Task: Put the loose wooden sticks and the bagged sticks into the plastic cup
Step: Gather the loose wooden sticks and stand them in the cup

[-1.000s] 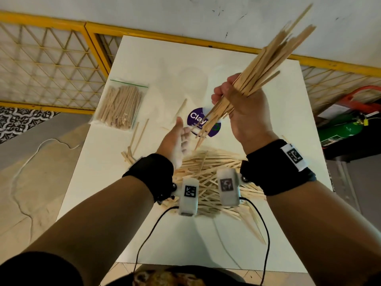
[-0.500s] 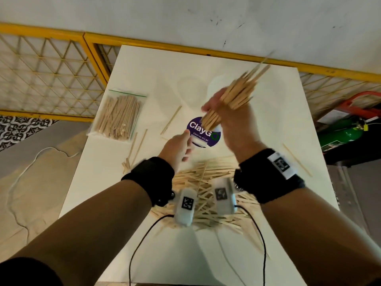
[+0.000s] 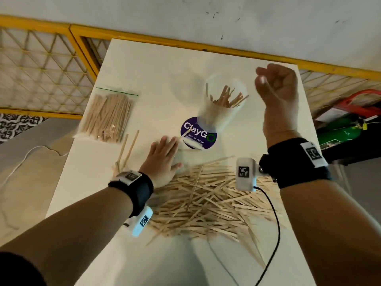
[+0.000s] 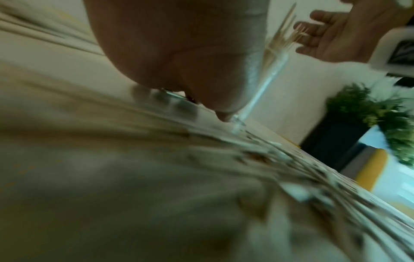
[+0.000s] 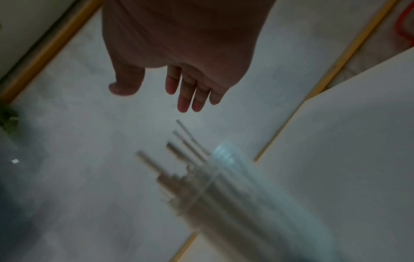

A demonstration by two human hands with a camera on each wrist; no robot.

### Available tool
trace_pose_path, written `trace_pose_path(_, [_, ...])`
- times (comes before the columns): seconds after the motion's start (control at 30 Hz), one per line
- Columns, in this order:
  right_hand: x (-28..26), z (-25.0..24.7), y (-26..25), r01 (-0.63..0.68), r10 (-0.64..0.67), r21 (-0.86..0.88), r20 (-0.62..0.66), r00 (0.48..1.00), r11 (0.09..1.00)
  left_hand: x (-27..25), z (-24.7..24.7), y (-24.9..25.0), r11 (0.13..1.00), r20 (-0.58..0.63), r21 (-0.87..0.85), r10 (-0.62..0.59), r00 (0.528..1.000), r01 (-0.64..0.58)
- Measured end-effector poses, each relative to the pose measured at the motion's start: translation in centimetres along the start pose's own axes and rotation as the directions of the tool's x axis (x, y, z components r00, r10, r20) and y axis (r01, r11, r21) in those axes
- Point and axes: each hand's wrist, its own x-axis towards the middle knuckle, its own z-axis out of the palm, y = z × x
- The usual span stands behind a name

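The plastic cup [image 3: 223, 104] stands at 12 o'clock of the loose sticks [image 3: 206, 199], partly filled. The right hand [image 3: 277, 89] hovers empty, its grip relaxed. The left hand [image 3: 162, 159] lies spread flat, probably to gather. The bagged sticks [image 3: 109, 116] wait at 10 o'clock.

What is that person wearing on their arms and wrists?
Both forearms are bare, with no sleeves over them. Each wrist has a wide black band. White tags with black square codes sit on the bands. A small white box with another code hangs under the right wrist, and a thin black cable runs from it. A similar white box hangs under the left wrist.
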Motion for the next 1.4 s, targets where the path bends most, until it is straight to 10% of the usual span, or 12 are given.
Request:
trace_pose_path(0.1, [-1.7, -6.6, 3.1, -0.15, 0.103, -0.462, -0.126, 0.987, 0.874, -3.3, 0.9, 0.4, 0.994, 0.044, 0.005, 0.108, 0.993, -0.108])
trace_pose_path(0.2, [-4.4, -14.2, 8.9, -0.242, 0.327, -0.86, -0.093, 0.94, 0.449, -5.6, 1.3, -0.1, 0.99, 0.001, -0.04, 0.132, 0.991, -0.132])
trace_pose_path(0.3, [-6.5, -17.3, 13.4, -0.13, 0.55, -0.987, -0.056, 0.833, 0.097, -7.2, 1.2, -1.5, 0.971, -0.193, -0.099, -0.234, 0.953, 0.218])
trace_pose_path(0.4, [-8.7, -12.7, 11.9, -0.115, 0.603, -0.974, 0.027, 0.797, 0.196, -8.0, 1.1, -2.1, 0.832, -0.076, -0.262, -0.523, 0.849, 0.489])
trace_pose_path(0.7, [-13.9, -4.1, 10.8, 0.391, 0.6, -0.862, 0.506, 0.62, 0.323, -8.4, 2.9, 3.1, 0.944, -0.073, -0.296, -0.175, 0.982, 0.146])
trace_pose_path(0.87, [-12.8, -3.6, 9.4, 0.474, 0.52, -0.842, 0.533, 0.667, 0.256, -7.6, 1.3, 4.0, 0.97, -0.033, -0.202, -0.143, 0.989, 0.134])
trace_pose_path(1.1, [-11.4, -3.1, 8.2, 0.648, 0.659, -0.738, 0.585, 0.474, 0.189, -5.3, -0.9, 5.3, 0.996, 0.056, 0.026, -0.09, 0.994, 0.089])
trace_pose_path(1.4, [-10.9, -3.2, 9.3, 0.558, 0.649, -0.81, 0.524, 0.552, 0.18, -4.4, -0.7, 5.0, 0.988, -0.013, 0.002, -0.154, 0.988, 0.154])
